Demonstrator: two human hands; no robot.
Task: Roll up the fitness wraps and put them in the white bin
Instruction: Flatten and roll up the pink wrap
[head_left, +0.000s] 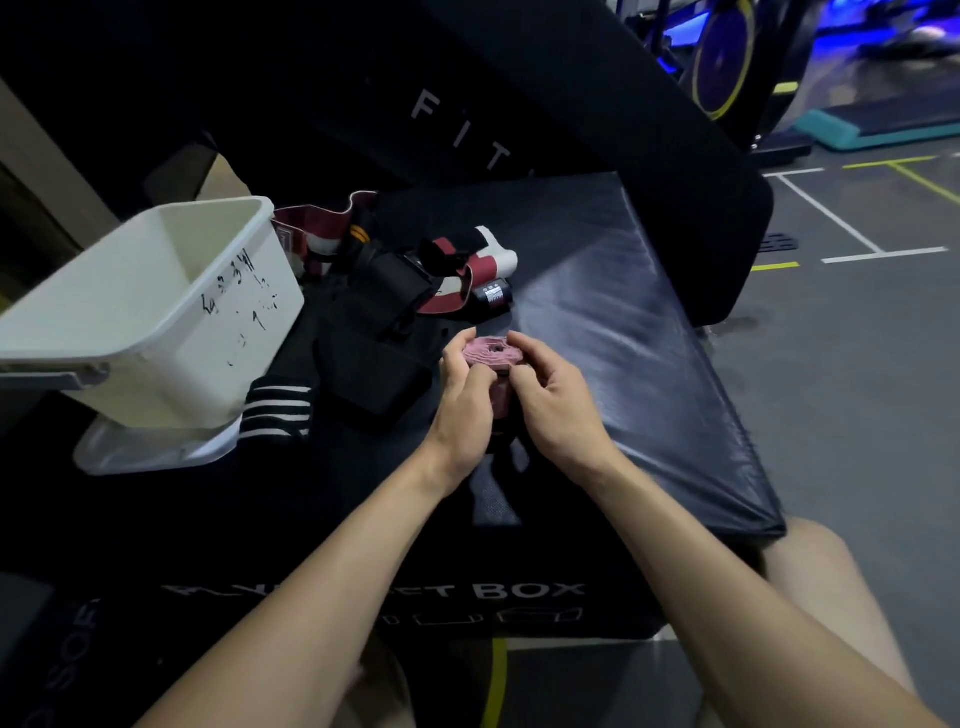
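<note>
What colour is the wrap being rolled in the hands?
Pink wrap, seen in the head view.

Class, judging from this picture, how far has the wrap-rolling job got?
Done: nothing shows inside the white plastic bin. In hand: left hand and right hand grip a nearly rolled pink fabric wrap. Left: red-and-white wraps and black wraps lie loose on the black padded box.

Dim overall; blue glow top right; soft sheen on black pad (623, 322); wide-angle bending at edges; slight motion blur.
</note>
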